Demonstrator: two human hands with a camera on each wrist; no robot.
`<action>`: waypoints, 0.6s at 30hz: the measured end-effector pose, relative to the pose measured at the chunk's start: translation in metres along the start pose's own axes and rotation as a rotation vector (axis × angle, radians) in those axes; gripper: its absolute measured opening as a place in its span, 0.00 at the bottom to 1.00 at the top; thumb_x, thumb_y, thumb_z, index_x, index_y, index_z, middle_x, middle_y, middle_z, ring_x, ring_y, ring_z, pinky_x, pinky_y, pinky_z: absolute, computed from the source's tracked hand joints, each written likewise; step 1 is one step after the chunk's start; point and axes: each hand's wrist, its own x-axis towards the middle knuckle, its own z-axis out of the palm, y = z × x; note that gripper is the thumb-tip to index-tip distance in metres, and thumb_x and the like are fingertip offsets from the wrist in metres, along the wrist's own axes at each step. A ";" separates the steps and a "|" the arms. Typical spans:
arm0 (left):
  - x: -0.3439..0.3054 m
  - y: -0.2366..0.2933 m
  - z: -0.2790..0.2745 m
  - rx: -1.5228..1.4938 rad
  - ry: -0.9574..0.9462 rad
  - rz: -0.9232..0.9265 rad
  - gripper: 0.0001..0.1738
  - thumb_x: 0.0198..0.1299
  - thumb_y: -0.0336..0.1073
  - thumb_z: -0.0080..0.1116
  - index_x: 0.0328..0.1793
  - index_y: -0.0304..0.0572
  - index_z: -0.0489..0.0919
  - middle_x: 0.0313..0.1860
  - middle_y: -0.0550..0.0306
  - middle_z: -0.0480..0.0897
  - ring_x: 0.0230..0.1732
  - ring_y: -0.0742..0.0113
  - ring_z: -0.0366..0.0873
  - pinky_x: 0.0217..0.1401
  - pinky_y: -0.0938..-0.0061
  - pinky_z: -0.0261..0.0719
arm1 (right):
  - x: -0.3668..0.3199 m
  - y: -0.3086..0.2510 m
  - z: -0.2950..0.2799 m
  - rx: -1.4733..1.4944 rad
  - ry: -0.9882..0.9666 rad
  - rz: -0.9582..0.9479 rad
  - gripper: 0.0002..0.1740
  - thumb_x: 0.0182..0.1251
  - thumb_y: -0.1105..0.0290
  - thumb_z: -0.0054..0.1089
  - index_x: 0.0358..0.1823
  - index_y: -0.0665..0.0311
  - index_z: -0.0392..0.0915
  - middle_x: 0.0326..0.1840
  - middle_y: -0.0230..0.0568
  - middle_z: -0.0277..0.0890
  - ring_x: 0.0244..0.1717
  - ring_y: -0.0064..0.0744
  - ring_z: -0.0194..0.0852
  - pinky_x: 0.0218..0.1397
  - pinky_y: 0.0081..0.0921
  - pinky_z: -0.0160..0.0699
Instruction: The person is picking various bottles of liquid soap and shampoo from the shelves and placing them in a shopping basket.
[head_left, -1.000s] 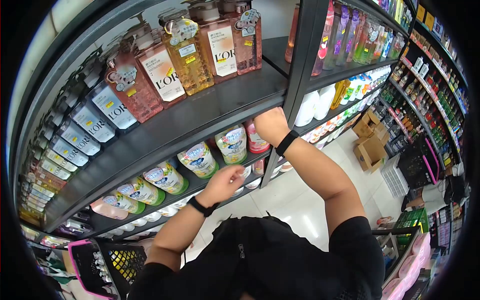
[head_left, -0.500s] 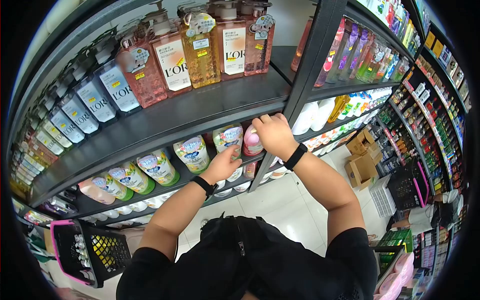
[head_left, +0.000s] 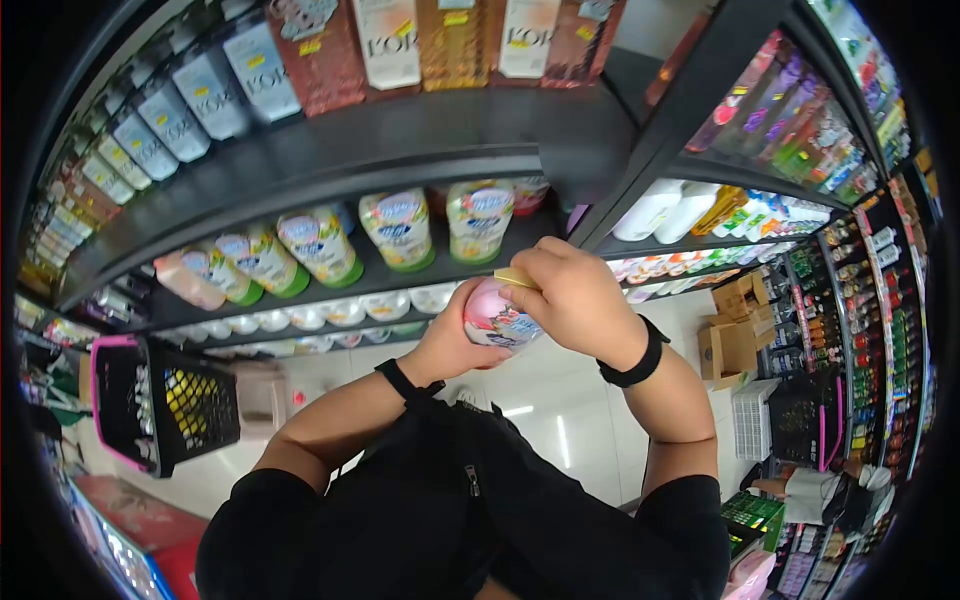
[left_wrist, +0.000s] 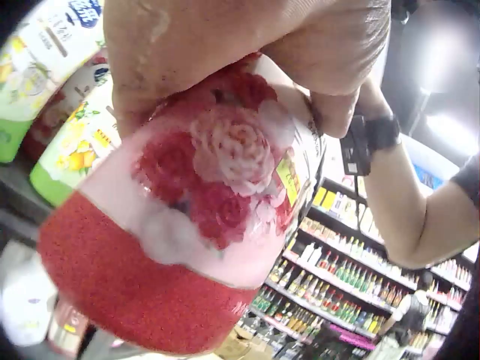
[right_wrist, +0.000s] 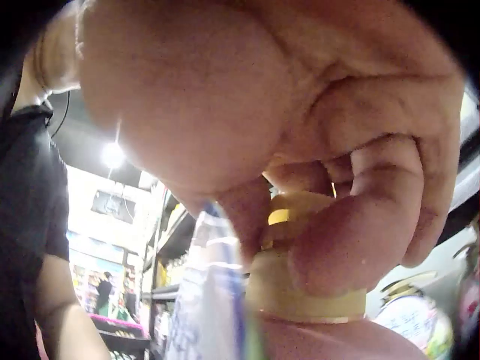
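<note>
A pink and red bottle point(head_left: 490, 308) with a rose print is held in front of the person's chest, below the shelf edge. My left hand point(head_left: 447, 338) grips its body, fingers wrapped round the side. In the left wrist view the bottle point(left_wrist: 187, 217) shows a red base, a rose picture and a yellow sticker. My right hand point(head_left: 580, 305) pinches the cream-coloured top point(head_left: 515, 277) of the bottle. Seen from the right wrist, thumb and fingers curl about this cream collar point(right_wrist: 307, 289), hiding much of the top.
Green-based bottles point(head_left: 480, 220) stand in a row on the shelf just beyond the hands. Above them, a dark shelf point(head_left: 340, 140) carries tall pump bottles. A black basket point(head_left: 165, 405) with a pink rim is on the left; cardboard boxes point(head_left: 730, 345) lie at right.
The right hand has drawn the pink bottle off the lower shelf toward the body. The left hand has moved in and taken hold of its body. The head view has shifted.
</note>
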 end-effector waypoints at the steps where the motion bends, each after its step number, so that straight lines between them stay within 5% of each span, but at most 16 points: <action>1: -0.013 -0.005 -0.005 0.012 -0.011 0.013 0.58 0.42 0.26 0.82 0.80 0.39 0.58 0.68 0.51 0.74 0.68 0.61 0.74 0.72 0.61 0.74 | 0.001 -0.004 0.002 0.078 -0.028 -0.033 0.16 0.61 0.62 0.72 0.41 0.67 0.81 0.33 0.44 0.75 0.39 0.51 0.77 0.41 0.41 0.76; 4: -0.058 -0.003 -0.023 -0.093 -0.021 -0.093 0.56 0.42 0.31 0.83 0.78 0.37 0.62 0.64 0.51 0.77 0.64 0.62 0.77 0.68 0.64 0.77 | 0.008 -0.021 0.009 0.242 -0.194 -0.094 0.16 0.61 0.62 0.72 0.41 0.67 0.81 0.34 0.48 0.75 0.38 0.51 0.77 0.41 0.39 0.76; 5: -0.073 0.003 -0.028 -0.188 -0.007 -0.103 0.54 0.43 0.30 0.82 0.77 0.37 0.63 0.65 0.51 0.77 0.65 0.62 0.77 0.69 0.62 0.77 | 0.013 -0.026 0.012 0.240 -0.273 -0.119 0.18 0.64 0.62 0.71 0.48 0.67 0.81 0.39 0.45 0.79 0.39 0.41 0.80 0.43 0.35 0.78; 8: -0.115 0.007 -0.052 -0.281 0.076 -0.076 0.54 0.44 0.28 0.82 0.78 0.37 0.62 0.67 0.50 0.77 0.67 0.61 0.77 0.71 0.61 0.76 | 0.013 -0.028 0.044 0.864 -0.314 0.022 0.22 0.67 0.62 0.69 0.57 0.67 0.78 0.45 0.37 0.81 0.44 0.32 0.80 0.49 0.34 0.80; 9: -0.130 0.012 -0.064 -0.321 0.082 -0.082 0.54 0.44 0.26 0.81 0.78 0.37 0.62 0.68 0.50 0.77 0.69 0.60 0.77 0.72 0.60 0.76 | 0.014 -0.031 0.054 0.914 -0.323 0.049 0.25 0.68 0.72 0.65 0.65 0.67 0.73 0.48 0.34 0.80 0.50 0.27 0.78 0.58 0.31 0.78; 13: -0.209 0.025 -0.095 -0.297 0.297 -0.003 0.53 0.45 0.27 0.81 0.78 0.39 0.63 0.67 0.52 0.77 0.67 0.62 0.77 0.72 0.59 0.75 | 0.008 -0.070 0.136 1.338 -0.406 -0.114 0.36 0.68 0.70 0.65 0.75 0.67 0.62 0.63 0.40 0.72 0.65 0.32 0.71 0.73 0.34 0.69; 14: -0.233 0.026 -0.101 -0.259 0.356 -0.066 0.53 0.45 0.27 0.82 0.78 0.39 0.63 0.66 0.52 0.77 0.66 0.62 0.77 0.72 0.60 0.75 | 0.007 -0.091 0.152 1.400 -0.479 -0.121 0.44 0.61 0.68 0.73 0.77 0.66 0.61 0.65 0.41 0.71 0.66 0.34 0.71 0.73 0.36 0.69; 16: -0.286 0.030 -0.112 -0.185 0.481 -0.204 0.54 0.44 0.29 0.83 0.77 0.38 0.63 0.65 0.53 0.78 0.65 0.62 0.77 0.71 0.61 0.75 | 0.008 -0.149 0.163 1.257 -0.523 -0.171 0.52 0.51 0.66 0.81 0.77 0.66 0.61 0.65 0.41 0.71 0.66 0.35 0.71 0.73 0.37 0.69; 18: -0.346 0.017 -0.123 0.140 0.604 -0.088 0.49 0.42 0.36 0.84 0.72 0.36 0.69 0.59 0.47 0.81 0.60 0.57 0.81 0.64 0.65 0.79 | 0.015 -0.211 0.174 0.853 -0.530 -0.390 0.53 0.45 0.62 0.85 0.74 0.64 0.66 0.65 0.47 0.72 0.65 0.44 0.73 0.70 0.39 0.71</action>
